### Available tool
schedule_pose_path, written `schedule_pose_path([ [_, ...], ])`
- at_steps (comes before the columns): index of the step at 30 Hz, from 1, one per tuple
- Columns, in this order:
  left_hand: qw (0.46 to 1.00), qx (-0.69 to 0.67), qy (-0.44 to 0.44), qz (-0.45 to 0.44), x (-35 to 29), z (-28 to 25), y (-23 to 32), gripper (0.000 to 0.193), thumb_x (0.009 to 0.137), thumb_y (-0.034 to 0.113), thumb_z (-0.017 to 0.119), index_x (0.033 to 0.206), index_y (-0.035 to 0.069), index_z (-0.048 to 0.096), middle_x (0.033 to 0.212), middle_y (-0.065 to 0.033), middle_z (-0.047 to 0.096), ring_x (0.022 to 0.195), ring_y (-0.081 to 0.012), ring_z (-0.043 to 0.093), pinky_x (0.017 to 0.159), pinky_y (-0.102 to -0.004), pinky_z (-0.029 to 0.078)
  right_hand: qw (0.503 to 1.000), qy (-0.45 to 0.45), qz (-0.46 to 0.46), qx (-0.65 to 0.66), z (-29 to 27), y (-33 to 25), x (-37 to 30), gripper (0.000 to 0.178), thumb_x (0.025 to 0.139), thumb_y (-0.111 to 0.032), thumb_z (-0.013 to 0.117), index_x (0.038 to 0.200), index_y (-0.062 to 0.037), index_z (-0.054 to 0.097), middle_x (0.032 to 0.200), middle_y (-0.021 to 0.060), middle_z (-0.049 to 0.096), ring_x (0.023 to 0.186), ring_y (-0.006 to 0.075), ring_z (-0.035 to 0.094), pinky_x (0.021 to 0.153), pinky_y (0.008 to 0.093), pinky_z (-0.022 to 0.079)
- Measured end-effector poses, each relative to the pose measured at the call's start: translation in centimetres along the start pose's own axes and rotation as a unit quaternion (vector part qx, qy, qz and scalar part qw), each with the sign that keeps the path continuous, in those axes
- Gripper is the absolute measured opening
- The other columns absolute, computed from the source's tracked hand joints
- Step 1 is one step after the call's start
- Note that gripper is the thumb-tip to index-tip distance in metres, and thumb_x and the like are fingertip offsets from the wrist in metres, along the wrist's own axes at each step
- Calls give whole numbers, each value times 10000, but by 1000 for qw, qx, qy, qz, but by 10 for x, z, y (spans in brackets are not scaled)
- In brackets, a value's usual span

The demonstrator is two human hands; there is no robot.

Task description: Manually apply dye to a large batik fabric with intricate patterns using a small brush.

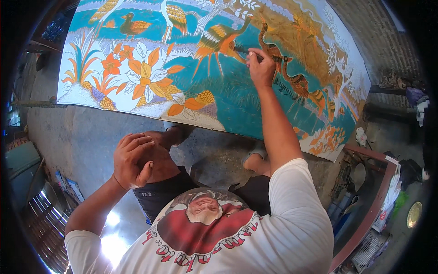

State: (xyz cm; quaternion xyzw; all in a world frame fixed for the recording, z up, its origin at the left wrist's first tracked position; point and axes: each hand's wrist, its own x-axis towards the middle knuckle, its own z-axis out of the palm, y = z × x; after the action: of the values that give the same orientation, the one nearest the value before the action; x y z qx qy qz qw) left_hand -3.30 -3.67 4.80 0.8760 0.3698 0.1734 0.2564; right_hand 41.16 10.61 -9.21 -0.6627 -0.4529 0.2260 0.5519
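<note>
Presents as bird-and-flower painting [237, 107] in teal, orange and white. Lies beneath right hand [262, 67], pinched on brush [240, 48]; beyond left hand [132, 160], with thumb apart.

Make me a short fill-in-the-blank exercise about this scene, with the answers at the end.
The right hand is over the painting, among painted long-necked ____.
The hand at the bare knee is the ____ one.
Both shirt sleeves are ____.

Missing words: birds; left; white.
</note>
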Motion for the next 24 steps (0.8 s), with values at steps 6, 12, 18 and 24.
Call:
schedule_pose_path([
  [6,1000,5,-5,-1,3,2,0,508,775,381,608,1082,-11,706,1159,-218,698,1125,-437,639,1006,-539,461,1000,-15,-24,-14,1,4,7,155,930,-136,694,1017,-30,766,754,66,726,651,141,693,612,314,530],
  [12,1000,6,-9,-2,2,0,4,510,792,391,605,1086,-14,706,1168,-218,696,1142,-437,633,1005,-540,458,999,-21,-17,-45,-8,5,-1,146,927,-147,700,1002,-44,771,737,67,722,637,143,692,603,312,526],
  [18,1000,1,-4,-8,3,2,4,501,788,393,615,1081,-1,714,1157,-207,701,1139,-426,635,1019,-542,452,999,-31,-11,-39,-15,7,-6,152,925,-164,702,1001,-53,772,737,70,726,647,138,701,617,307,536],
  [24,1000,7,-11,2,7,1,7,510,815,403,599,1075,-22,710,1155,-224,700,1120,-444,638,1003,-528,464,999,-45,-5,-29,-28,15,-9,156,930,-162,692,998,-44,769,726,63,725,672,139,708,626,306,537],
])
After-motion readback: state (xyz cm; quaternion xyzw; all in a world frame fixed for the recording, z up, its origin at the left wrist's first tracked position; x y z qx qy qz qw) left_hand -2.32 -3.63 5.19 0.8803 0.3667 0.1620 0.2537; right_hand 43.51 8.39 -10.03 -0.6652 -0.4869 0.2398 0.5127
